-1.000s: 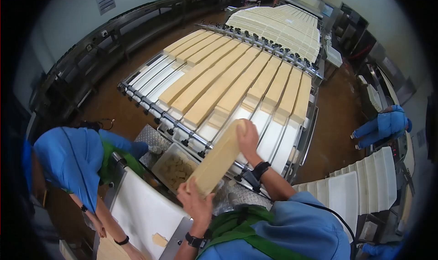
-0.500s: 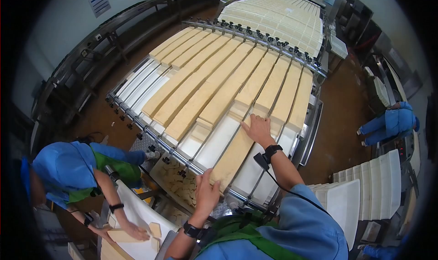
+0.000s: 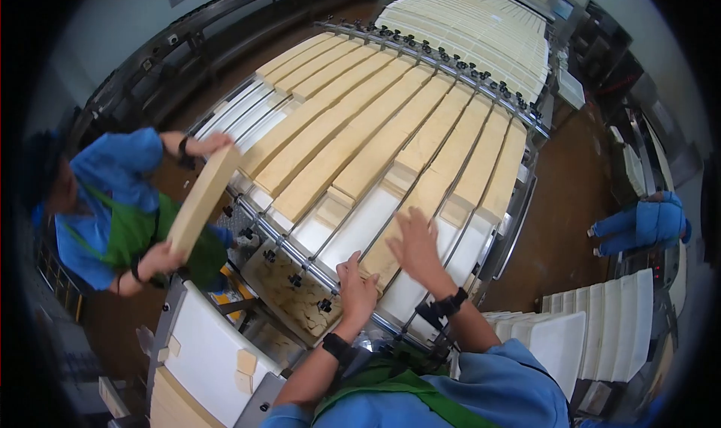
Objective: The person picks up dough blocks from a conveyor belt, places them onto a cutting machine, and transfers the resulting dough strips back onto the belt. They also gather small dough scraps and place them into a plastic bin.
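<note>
My left hand [image 3: 356, 287] touches the near end of a long cream-coloured slab [image 3: 381, 258], fingers pointing forward and thumb at the slab's end. Over the same slab, further along, is my right hand [image 3: 417, 252], its fingers spread. The slab lies in a lane of a white conveyor table [image 3: 357, 225] between thin metal rods, its far part running up level with the neighbouring slabs [image 3: 330, 146]. Short cream-coloured pieces [image 3: 331, 207] sit in the lanes to the left. Both my wrists wear dark bands.
On the left, a co-worker [image 3: 124, 195] in blue with a green apron holds another slab [image 3: 204, 203] up in both hands. A metal bar with black knobs [image 3: 279, 240] edges the table, above a bin of scraps [image 3: 297, 296]. White trays [image 3: 601, 327] are stacked at right.
The slab under my hands has slid away from me up its lane. My right hand has lifted and spread. The co-worker has straightened and raised a slab; the view has shifted slightly.
</note>
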Demonstrator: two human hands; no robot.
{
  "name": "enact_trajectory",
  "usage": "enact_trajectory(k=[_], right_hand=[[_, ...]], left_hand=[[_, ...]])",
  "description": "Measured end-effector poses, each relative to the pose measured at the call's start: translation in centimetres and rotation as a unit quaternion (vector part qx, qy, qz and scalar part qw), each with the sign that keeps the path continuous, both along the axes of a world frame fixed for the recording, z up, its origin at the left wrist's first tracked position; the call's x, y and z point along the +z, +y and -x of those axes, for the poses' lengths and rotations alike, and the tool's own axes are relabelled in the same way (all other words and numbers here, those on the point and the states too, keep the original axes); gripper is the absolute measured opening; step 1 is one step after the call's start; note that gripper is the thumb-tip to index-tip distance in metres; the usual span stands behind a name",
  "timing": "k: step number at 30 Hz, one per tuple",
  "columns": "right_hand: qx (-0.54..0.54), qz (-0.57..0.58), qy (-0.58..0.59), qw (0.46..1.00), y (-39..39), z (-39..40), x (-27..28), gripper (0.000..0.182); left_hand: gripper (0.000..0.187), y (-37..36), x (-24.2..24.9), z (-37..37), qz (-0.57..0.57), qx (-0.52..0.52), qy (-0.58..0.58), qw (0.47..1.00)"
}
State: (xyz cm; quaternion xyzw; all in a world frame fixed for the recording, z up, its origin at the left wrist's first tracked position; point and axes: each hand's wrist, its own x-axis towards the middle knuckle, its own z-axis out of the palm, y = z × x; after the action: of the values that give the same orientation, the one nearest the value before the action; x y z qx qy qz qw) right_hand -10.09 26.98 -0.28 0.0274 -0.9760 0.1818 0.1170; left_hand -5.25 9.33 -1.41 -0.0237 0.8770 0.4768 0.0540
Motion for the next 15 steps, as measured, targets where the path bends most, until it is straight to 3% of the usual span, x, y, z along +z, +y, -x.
enact_trajectory(k=[4, 8, 12, 15], right_hand=[[0.152, 0.092, -0.110, 0.978, -3.0, -3.8, -0.4, 0.075], [0.150, -0.002, -0.095, 0.984, -3.4, -4.0, -2.2, 0.078], [0.132, -0.095, -0.073, 0.984, -3.8, -3.7, -2.6, 0.082], [0.134, -0.161, -0.068, 0.976, -3.6, -3.5, -2.9, 0.084]], left_hand=[[0.067, -1.5, -1.7, -0.5, -0.054, 0.006, 0.054, 0.997], [0.066, -2.1, -1.5, -0.6, -0.073, 0.005, 0.047, 0.996], [0.069, -4.3, -0.3, -1.9, -0.061, 0.079, 0.021, 0.995], [0.067, -9.8, 2.6, -4.5, -0.067, 0.148, 0.088, 0.983]])
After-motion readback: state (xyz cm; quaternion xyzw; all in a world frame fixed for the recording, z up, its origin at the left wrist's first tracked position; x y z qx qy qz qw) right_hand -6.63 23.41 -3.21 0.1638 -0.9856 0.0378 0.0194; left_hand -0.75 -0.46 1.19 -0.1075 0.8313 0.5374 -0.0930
